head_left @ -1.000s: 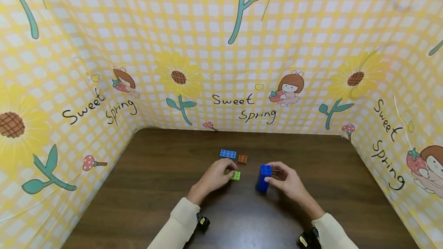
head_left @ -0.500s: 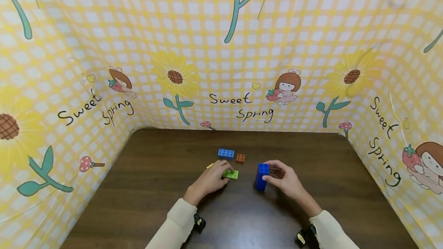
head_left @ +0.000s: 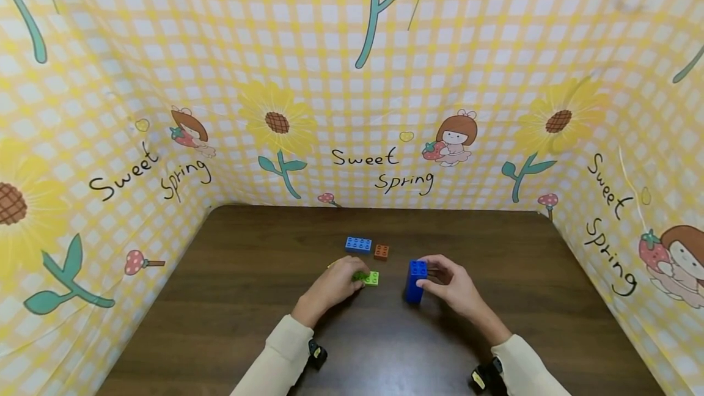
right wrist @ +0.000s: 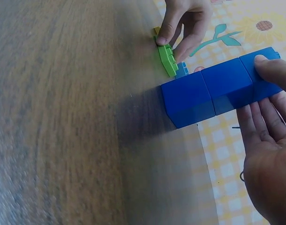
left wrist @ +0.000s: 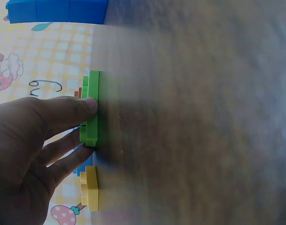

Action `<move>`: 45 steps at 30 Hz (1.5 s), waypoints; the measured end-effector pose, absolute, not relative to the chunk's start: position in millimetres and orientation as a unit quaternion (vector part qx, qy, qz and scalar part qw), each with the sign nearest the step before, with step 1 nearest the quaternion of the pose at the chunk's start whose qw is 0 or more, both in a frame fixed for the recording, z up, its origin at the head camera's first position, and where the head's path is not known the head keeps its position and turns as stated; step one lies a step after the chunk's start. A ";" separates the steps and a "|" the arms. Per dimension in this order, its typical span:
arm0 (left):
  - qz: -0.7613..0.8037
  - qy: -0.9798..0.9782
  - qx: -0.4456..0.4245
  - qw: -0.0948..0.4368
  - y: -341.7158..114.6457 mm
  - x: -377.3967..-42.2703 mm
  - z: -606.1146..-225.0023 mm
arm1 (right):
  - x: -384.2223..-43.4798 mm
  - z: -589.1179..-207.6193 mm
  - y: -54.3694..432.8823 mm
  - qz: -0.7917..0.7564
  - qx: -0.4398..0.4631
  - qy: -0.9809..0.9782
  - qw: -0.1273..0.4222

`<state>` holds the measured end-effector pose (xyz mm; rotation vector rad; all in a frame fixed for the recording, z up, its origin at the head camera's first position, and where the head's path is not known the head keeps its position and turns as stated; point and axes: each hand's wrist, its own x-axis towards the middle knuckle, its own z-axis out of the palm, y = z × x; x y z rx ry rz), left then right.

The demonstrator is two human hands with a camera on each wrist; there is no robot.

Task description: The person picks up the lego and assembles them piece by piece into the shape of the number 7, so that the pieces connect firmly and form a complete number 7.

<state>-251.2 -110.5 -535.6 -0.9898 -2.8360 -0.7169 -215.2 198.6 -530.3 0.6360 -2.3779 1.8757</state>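
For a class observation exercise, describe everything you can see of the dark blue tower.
The dark blue tower is three stacked blocks with visible seams and studs on top. Its smooth, flat sides look like plastic. It stands upright, apparently on the brown table, right of the green brick and apart from it. The right hand holds it near the top, thumb on the uppermost block; the other fingers' contact is partly hidden.
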 end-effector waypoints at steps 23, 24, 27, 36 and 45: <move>-0.246 -0.922 -0.300 0.004 -111.1 -248.8 -535.7 | -212.8 -532.6 197.8 0.610 0.203 -0.766 0.021; -0.249 -0.921 -0.300 0.005 -111.5 -248.4 -535.5 | -212.6 -532.5 197.8 0.610 0.204 -0.765 0.022; -0.265 -0.915 -0.303 0.010 -113.1 -248.0 -533.6 | -213.1 -532.0 198.0 0.614 0.206 -0.762 0.024; -0.304 -0.905 -0.296 0.014 -113.0 -248.6 -522.3 | -215.2 -532.9 198.7 0.615 0.213 -0.759 0.026; -0.346 -0.896 -0.275 0.036 -105.0 -246.7 -509.7 | -215.0 -535.1 198.9 0.614 0.216 -0.758 0.029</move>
